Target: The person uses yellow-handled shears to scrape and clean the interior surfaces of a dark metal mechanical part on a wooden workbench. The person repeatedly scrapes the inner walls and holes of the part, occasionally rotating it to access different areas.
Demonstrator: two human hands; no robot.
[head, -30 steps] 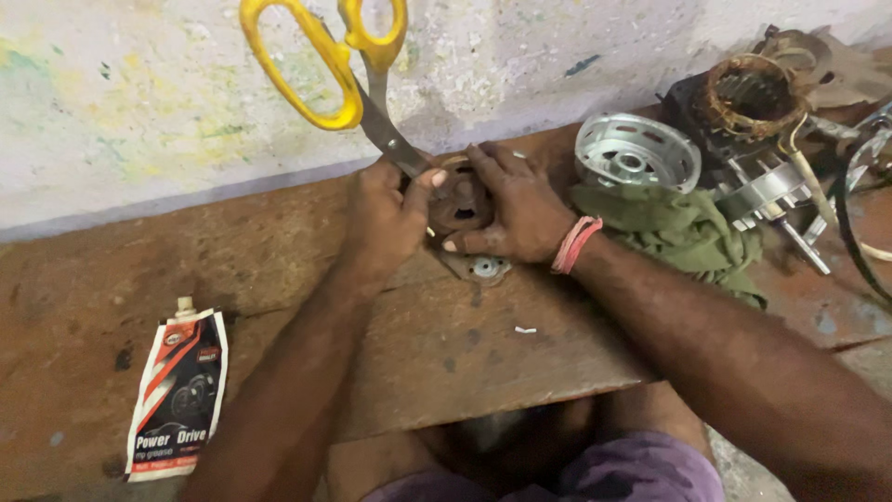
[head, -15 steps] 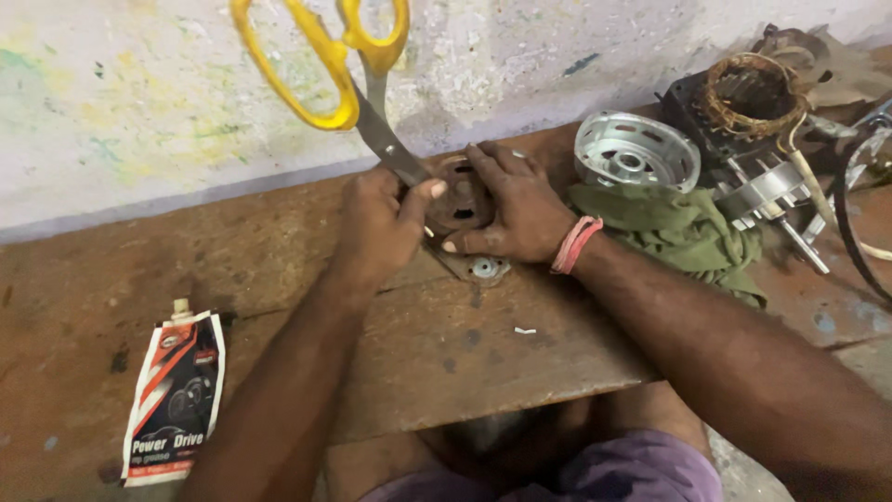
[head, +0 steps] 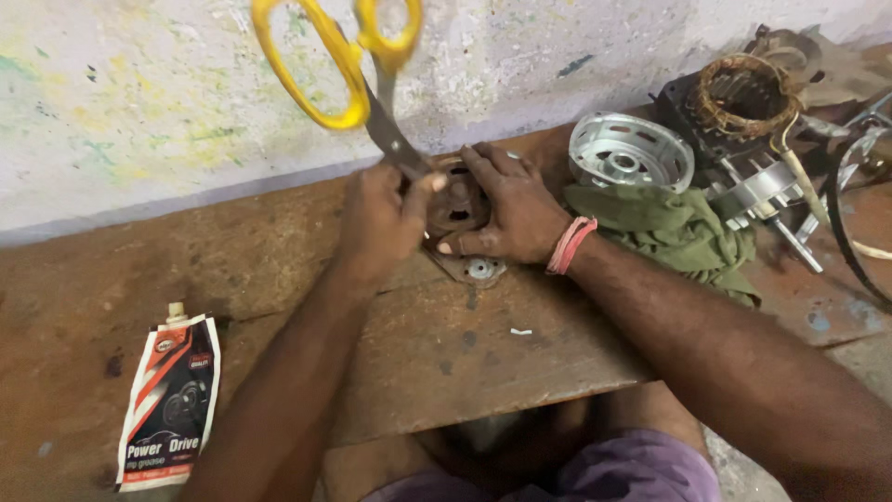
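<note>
Two hands meet on the wooden table (head: 279, 270): left hand (head: 383, 221), fingers clamped around yellow-handled scissors (head: 358, 79), right hand (head: 506, 206), fingers spread, pressing a rusty round metal part (head: 455, 206).

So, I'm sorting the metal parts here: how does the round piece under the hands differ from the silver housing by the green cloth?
The rusty round plate is brown, flat and pinned under the right hand, with scissors worked against it in the left hand's grip. The silver housing is bright, clean, deeper like a cup, and untouched beside the green cloth. Both are round metal parts on the wooden bench.
</note>
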